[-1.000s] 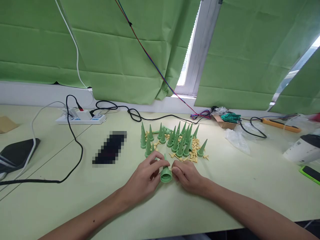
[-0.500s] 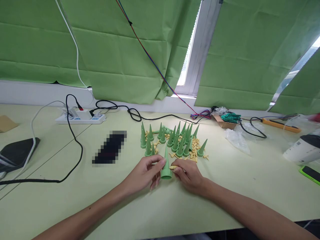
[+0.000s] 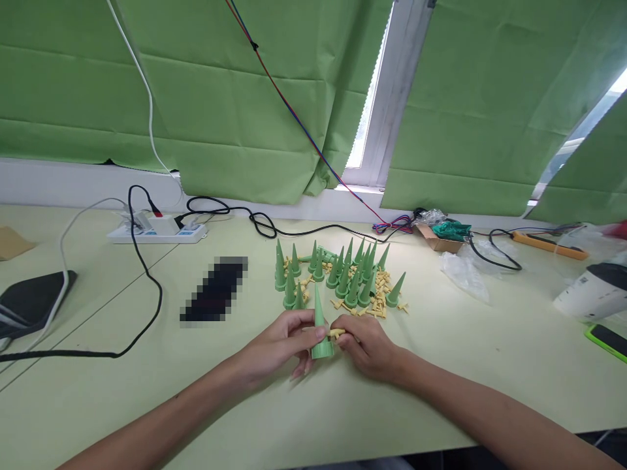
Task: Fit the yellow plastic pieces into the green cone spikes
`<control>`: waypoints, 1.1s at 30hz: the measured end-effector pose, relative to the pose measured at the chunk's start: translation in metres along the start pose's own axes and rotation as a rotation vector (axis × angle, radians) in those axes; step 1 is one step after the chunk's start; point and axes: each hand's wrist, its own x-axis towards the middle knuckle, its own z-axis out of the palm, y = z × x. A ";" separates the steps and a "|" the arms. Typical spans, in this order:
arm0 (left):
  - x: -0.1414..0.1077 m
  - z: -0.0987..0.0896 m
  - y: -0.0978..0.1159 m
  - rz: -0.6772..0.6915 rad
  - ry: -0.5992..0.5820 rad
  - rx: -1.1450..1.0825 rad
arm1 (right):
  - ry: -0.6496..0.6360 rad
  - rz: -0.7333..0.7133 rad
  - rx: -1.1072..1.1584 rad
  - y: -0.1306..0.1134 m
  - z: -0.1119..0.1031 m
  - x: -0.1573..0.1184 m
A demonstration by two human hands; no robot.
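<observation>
My left hand [image 3: 294,341] grips a green plastic cone [image 3: 321,346] with a ribbed round base, its tip pointing up. From the other side, my right hand [image 3: 366,343] pinches a small yellow plastic piece [image 3: 336,333] against the cone's lower flank; whether it is joined to the cone I cannot tell. Just beyond my hands stand several similar green cones [image 3: 353,287] in a cluster. Loose small yellow pieces [image 3: 379,303] lie scattered among and beside them.
A pixelated dark patch [image 3: 215,290] lies to the left. Farther back are a white power strip [image 3: 157,234] and a black cable [image 3: 313,232]. On the right sit a small cardboard box [image 3: 438,241], clear plastic bags [image 3: 465,277], a white cup-like container [image 3: 585,294] and a green-edged phone [image 3: 607,341].
The held cone has shifted slightly left and toward me, and its tip leans a little left. My right hand has followed with the yellow piece.
</observation>
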 end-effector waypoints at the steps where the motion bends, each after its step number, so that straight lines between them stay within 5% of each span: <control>1: 0.000 0.000 0.001 0.012 -0.002 0.013 | -0.005 0.010 -0.002 0.000 0.000 0.000; 23: -0.004 0.003 0.003 0.063 0.055 0.299 | -0.124 0.085 0.052 0.001 -0.003 -0.002; 33: -0.005 0.003 0.001 0.302 0.122 0.745 | -0.133 0.070 -0.037 0.000 -0.004 0.000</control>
